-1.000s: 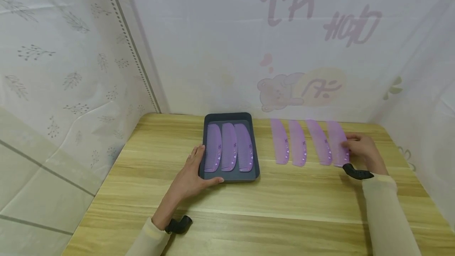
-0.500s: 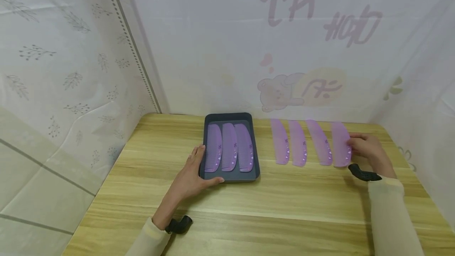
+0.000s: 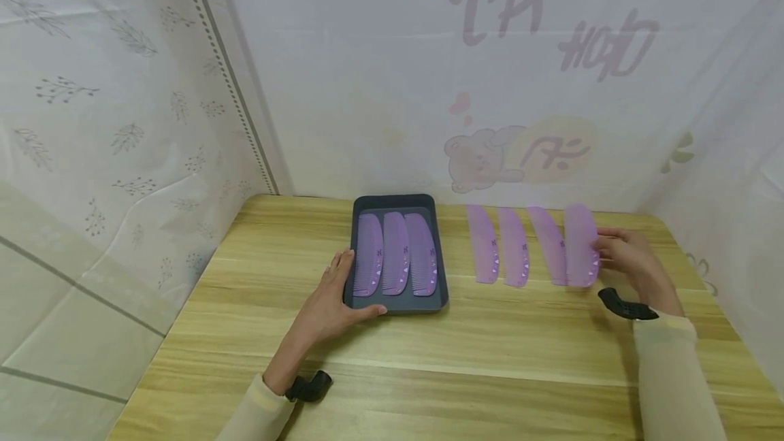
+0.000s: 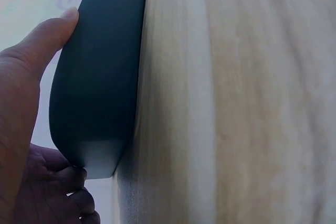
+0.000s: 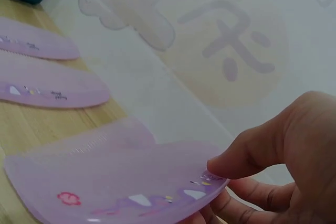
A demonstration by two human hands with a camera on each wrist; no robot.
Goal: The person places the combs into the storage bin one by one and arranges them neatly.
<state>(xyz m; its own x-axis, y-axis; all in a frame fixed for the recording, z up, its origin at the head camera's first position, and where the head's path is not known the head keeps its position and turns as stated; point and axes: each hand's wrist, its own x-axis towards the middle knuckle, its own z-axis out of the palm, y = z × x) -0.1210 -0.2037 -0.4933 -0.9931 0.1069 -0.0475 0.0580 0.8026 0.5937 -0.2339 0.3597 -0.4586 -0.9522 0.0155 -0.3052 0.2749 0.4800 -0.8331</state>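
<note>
My left hand (image 3: pixel 324 308) grips the near left corner of a dark grey tray (image 3: pixel 398 304), thumb along its front edge and fingers on its left side. Three purple combs lie side by side inside, among them a middle comb (image 3: pixel 395 254). At the right, my right hand (image 3: pixel 640 264) pinches a translucent purple comb (image 5: pixel 126 187) by its decorated spine, thumb on top and fingers beneath. The held comb is tilted up and overlaps the neighbouring comb (image 3: pixel 549 243), hiding its lower right side. The left wrist view shows the tray's outer wall (image 4: pixel 102 72) close up.
Two more purple combs, a left one (image 3: pixel 484 243) and a right one (image 3: pixel 514 247), lie in a row on the wooden table (image 3: pixel 429 366) between the tray and my right hand. A printed curtain (image 3: pixel 380 73) hangs behind the table's back edge.
The rightmost comb, teeth visible on the table at first, is now pinched, lifted and tilted by my right hand, which shifted right and then slightly left. My left hand and the tray stayed still.
</note>
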